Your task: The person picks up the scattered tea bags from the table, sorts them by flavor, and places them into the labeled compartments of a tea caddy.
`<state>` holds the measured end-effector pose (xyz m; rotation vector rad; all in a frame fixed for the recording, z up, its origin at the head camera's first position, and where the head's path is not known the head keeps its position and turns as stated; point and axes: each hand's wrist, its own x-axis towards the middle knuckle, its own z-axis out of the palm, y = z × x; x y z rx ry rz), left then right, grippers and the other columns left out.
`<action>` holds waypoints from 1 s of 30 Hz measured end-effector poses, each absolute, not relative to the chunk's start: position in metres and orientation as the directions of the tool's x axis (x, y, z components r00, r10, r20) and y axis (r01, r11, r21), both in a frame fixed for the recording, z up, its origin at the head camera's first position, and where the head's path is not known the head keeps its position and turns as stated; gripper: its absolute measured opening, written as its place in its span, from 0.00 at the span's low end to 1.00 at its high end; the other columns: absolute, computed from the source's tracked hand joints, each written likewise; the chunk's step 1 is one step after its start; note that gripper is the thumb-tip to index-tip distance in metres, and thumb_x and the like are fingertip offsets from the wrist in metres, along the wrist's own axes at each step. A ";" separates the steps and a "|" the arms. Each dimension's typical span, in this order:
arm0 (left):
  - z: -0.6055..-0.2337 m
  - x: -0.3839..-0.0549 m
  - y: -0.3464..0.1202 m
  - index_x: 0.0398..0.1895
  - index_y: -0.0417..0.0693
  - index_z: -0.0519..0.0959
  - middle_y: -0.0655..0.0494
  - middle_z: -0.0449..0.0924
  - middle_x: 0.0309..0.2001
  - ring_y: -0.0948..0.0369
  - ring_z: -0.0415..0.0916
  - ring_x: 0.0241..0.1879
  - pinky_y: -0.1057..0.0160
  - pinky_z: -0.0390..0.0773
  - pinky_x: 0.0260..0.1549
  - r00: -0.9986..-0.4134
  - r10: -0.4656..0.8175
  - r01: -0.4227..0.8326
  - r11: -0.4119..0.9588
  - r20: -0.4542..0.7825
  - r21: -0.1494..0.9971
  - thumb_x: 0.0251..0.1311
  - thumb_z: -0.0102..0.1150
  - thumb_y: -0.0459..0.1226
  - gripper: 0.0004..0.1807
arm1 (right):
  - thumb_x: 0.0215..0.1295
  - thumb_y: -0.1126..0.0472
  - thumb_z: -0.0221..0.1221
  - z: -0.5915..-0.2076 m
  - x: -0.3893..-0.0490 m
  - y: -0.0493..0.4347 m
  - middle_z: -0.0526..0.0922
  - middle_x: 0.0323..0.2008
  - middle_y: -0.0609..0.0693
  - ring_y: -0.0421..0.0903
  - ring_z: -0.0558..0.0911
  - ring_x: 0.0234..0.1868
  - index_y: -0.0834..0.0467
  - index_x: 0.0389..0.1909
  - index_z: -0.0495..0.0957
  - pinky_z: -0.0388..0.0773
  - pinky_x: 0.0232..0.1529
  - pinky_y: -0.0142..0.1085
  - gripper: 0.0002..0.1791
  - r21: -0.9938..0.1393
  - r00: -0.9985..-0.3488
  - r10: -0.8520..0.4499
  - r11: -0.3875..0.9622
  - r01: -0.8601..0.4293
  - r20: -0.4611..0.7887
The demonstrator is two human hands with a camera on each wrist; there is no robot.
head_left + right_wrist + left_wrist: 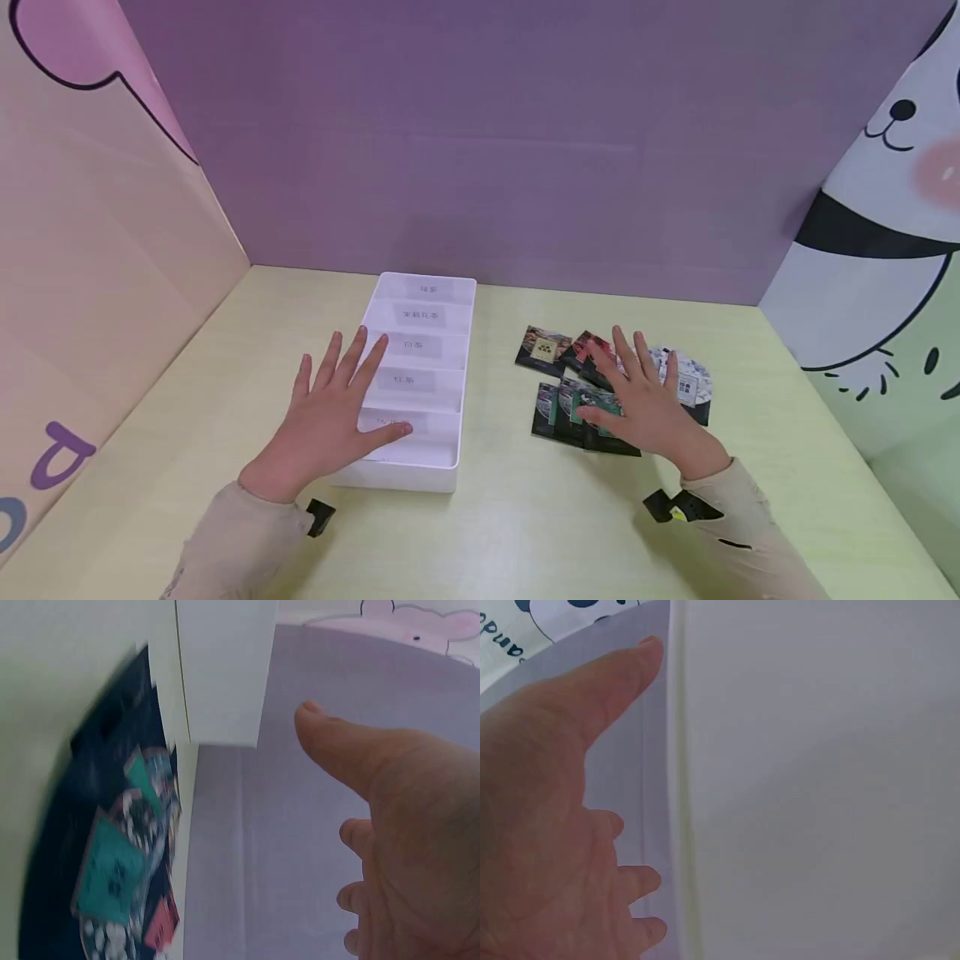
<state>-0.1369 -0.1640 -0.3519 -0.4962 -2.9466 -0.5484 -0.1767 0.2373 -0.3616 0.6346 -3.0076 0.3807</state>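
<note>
My left hand (326,421), fingers spread, hovers over the near left part of a long white divided box (420,481). Chinese tea names are on labels in the box's compartments; the hand partly covers the nearest ones. To the right, my right hand (651,412) spreads its fingers above a group of flat tea sachets and hides some of them. Green-labelled sachets (547,410) overlap in front, while a sachet with a yellowish label (542,350), red ones (581,343) and white-patterned ones (701,385) lie behind and beside them. Neither hand holds anything.
The pale table (502,533) meets a purple panel (480,167) at the back. Side panels with cartoon prints stand at left and right. A small black device (321,517) sits at the left wrist, another (660,506) at the right.
</note>
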 end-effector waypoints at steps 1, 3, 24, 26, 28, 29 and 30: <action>-0.353 -0.136 -0.168 0.81 0.50 0.41 0.42 0.35 0.80 0.41 0.26 0.77 0.33 0.30 0.68 -0.942 0.293 0.333 0.879 0.163 0.343 0.57 0.61 0.63 0.58 | 0.67 0.38 0.58 -0.360 -0.178 0.242 0.32 0.79 0.60 0.63 0.29 0.77 0.50 0.80 0.44 0.22 0.63 0.71 0.49 -0.238 -0.918 -0.385 0.887 -0.395 0.089; -0.356 -0.134 -0.175 0.81 0.49 0.40 0.41 0.36 0.79 0.39 0.29 0.76 0.32 0.33 0.67 -0.942 0.288 0.333 0.870 0.174 0.364 0.56 0.63 0.63 0.60 | 0.68 0.38 0.58 -0.357 -0.180 0.253 0.32 0.79 0.62 0.64 0.29 0.76 0.51 0.80 0.44 0.21 0.63 0.72 0.49 -0.261 -0.926 -0.369 0.888 -0.378 0.082; -0.391 -0.131 -0.210 0.80 0.44 0.35 0.37 0.43 0.78 0.35 0.40 0.74 0.29 0.49 0.63 -0.947 0.268 0.306 0.587 0.177 0.750 0.51 0.76 0.44 0.65 | 0.70 0.55 0.60 -0.389 -0.216 0.343 0.41 0.72 0.76 0.78 0.39 0.70 0.65 0.76 0.47 0.35 0.60 0.76 0.43 -0.378 -0.988 -0.151 0.918 -0.123 -0.045; -0.393 -0.129 -0.214 0.81 0.48 0.34 0.40 0.44 0.78 0.37 0.41 0.74 0.34 0.50 0.66 -0.943 0.280 0.311 0.553 0.179 0.773 0.52 0.76 0.42 0.66 | 0.70 0.55 0.60 -0.391 -0.217 0.348 0.44 0.70 0.77 0.80 0.43 0.68 0.66 0.75 0.48 0.40 0.59 0.76 0.43 -0.376 -0.988 -0.143 0.920 -0.111 -0.059; -0.394 -0.128 -0.219 0.81 0.52 0.34 0.41 0.48 0.77 0.39 0.44 0.74 0.49 0.51 0.70 -0.935 0.296 0.330 0.517 0.197 0.790 0.51 0.76 0.40 0.66 | 0.69 0.54 0.61 -0.393 -0.218 0.351 0.46 0.68 0.78 0.81 0.46 0.66 0.67 0.75 0.48 0.44 0.57 0.76 0.44 -0.379 -0.987 -0.143 0.920 -0.106 -0.072; -0.396 -0.128 -0.220 0.81 0.54 0.34 0.41 0.50 0.77 0.43 0.45 0.75 0.57 0.51 0.71 -0.928 0.306 0.348 0.499 0.215 0.793 0.51 0.77 0.39 0.66 | 0.69 0.54 0.61 -0.393 -0.218 0.352 0.47 0.67 0.78 0.81 0.48 0.65 0.68 0.75 0.48 0.45 0.56 0.76 0.44 -0.382 -0.986 -0.145 0.918 -0.104 -0.079; -0.397 -0.128 -0.222 0.81 0.55 0.35 0.41 0.51 0.77 0.48 0.47 0.75 0.66 0.51 0.69 -0.919 0.316 0.368 0.478 0.234 0.797 0.51 0.77 0.37 0.66 | 0.69 0.54 0.61 -0.393 -0.218 0.353 0.48 0.67 0.78 0.81 0.48 0.64 0.68 0.74 0.48 0.46 0.55 0.76 0.44 -0.389 -0.985 -0.148 0.915 -0.103 -0.086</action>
